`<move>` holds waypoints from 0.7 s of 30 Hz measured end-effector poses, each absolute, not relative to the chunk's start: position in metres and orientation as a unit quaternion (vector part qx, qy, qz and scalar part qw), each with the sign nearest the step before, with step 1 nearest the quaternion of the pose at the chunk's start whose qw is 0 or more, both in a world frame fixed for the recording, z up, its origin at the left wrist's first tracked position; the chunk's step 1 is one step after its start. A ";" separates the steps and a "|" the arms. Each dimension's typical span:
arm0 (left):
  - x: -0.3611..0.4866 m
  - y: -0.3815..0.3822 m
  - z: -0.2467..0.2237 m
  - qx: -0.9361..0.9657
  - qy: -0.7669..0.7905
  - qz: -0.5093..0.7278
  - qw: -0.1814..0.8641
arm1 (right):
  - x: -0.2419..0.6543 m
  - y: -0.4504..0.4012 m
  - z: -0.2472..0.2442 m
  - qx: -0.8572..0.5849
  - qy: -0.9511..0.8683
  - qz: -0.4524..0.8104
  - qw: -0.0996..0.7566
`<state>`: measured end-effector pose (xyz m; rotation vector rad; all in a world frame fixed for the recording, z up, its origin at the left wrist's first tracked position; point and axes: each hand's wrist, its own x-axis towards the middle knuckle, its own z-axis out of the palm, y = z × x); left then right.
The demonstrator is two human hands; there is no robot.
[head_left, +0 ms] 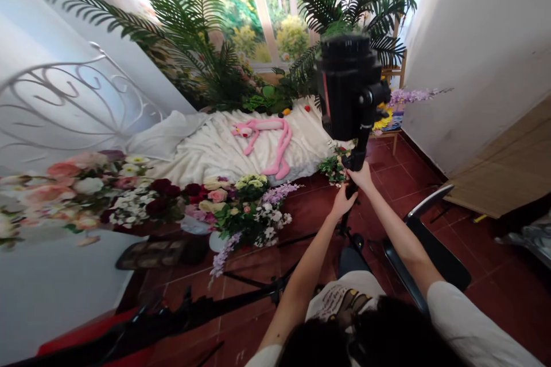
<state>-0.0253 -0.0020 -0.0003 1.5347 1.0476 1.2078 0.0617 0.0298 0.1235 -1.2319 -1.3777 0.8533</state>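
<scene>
In front of me a black studio light [342,83] stands upright on a black light stand [364,140]. My right hand [362,176] is closed round the stand's upper part, by a joint just below the light. Slightly lower, my left hand [344,202] is closed on the same pole. Parts of the pole are hidden behind my fingers and forearms. Beyond the stand, a pink plush toy [269,125] with long limbs lies on a rumpled white blanket [202,140].
Artificial flowers [217,198] fill the left foreground, beside a white scrolled metal headboard [51,92]. A black tripod [275,287] stands at lower left. To my right are a black folding chair [434,249] and a brown board [512,155]. Palm leaves [181,6] frame the window.
</scene>
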 end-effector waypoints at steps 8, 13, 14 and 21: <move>0.012 0.034 0.025 0.508 0.500 0.541 0.447 | 0.057 0.037 0.180 -0.493 -0.586 0.336 0.549; 0.015 0.034 0.020 0.492 0.525 0.542 0.434 | 0.080 0.007 0.180 -0.476 -0.631 0.266 0.552; 0.015 0.033 0.020 0.490 0.523 0.543 0.438 | 0.088 -0.003 0.173 -0.473 -0.639 0.263 0.546; 0.016 0.030 0.025 0.492 0.545 0.518 0.439 | 0.126 -0.061 0.072 -0.580 -0.644 0.320 0.383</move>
